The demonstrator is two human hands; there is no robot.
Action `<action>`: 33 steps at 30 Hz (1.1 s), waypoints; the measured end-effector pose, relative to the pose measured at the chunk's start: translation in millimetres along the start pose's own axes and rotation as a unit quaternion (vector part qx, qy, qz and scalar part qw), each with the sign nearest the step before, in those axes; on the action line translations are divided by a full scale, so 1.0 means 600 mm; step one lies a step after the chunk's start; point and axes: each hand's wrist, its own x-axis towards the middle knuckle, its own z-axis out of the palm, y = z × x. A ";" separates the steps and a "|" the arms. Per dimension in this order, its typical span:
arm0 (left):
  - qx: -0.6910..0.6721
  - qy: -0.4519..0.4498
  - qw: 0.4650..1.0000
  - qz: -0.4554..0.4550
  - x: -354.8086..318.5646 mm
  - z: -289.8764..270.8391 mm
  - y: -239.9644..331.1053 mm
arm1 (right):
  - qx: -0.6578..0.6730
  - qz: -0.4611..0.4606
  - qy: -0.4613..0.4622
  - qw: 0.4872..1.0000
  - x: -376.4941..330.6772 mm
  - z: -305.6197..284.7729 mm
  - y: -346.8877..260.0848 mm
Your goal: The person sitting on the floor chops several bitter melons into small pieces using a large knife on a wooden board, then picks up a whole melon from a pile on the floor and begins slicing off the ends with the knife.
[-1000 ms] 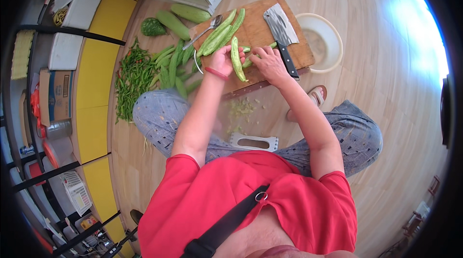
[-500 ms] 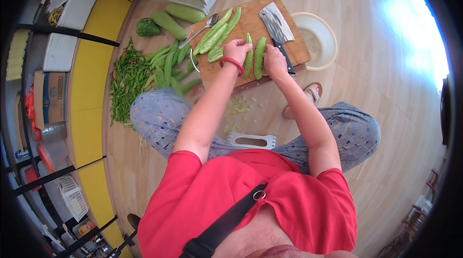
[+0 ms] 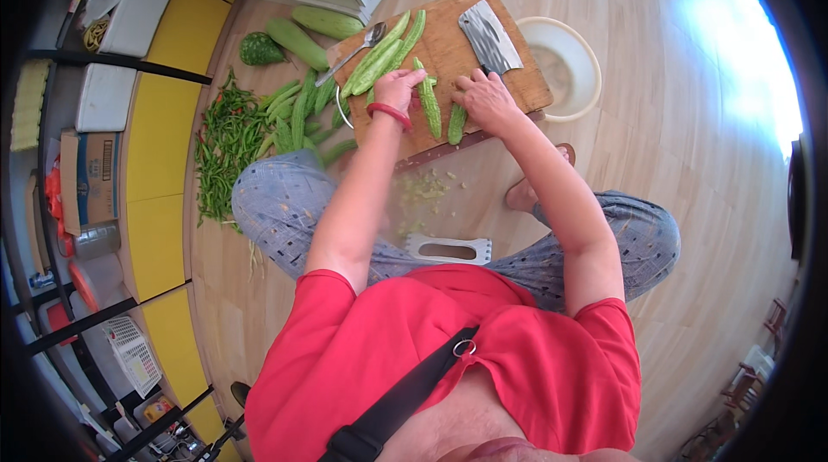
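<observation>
I sit on the floor before a wooden cutting board [image 3: 517, 82]. My left hand [image 3: 398, 88], with a red band at the wrist, pinches the far end of a long green bitter gourd half [image 3: 429, 108] lying on the board. My right hand [image 3: 486, 100] rests just right of it, fingers curled over a second, shorter gourd half [image 3: 456, 124]. A broad cleaver [image 3: 489, 37] lies flat on the board beyond my right hand, touched by neither hand. More split gourds [image 3: 384, 55] and a metal spoon [image 3: 354, 51] lie at the board's far left.
A white bowl [image 3: 565, 65] stands right of the board. Whole gourds [image 3: 297, 39], cut gourd strips [image 3: 297, 108] and a heap of green chillies [image 3: 226, 143] lie on the floor to the left. Green scraps [image 3: 423, 194] and a white peeler [image 3: 448, 249] lie between my knees.
My right hand has let go of the cleaver, which now lies flat on the board. Both hands have settled on the two gourd halves.
</observation>
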 end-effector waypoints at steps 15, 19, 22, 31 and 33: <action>0.024 -0.008 0.999 0.039 0.013 0.005 0.000 | 0.282 0.398 0.023 0.872 0.018 0.037 -0.027; 0.175 0.000 0.978 0.108 0.045 0.053 -0.029 | 0.341 0.412 0.060 0.843 0.006 0.059 -0.029; 0.297 -0.003 0.937 0.182 0.062 0.083 -0.049 | 0.369 0.427 0.048 0.824 -0.013 0.026 -0.025; 0.372 -0.017 0.888 0.270 0.020 0.083 -0.074 | 0.210 0.390 0.210 0.871 -0.060 0.032 0.022; 0.403 -0.037 0.874 0.269 -0.012 0.077 -0.056 | 0.174 0.379 0.193 0.888 -0.063 0.035 0.031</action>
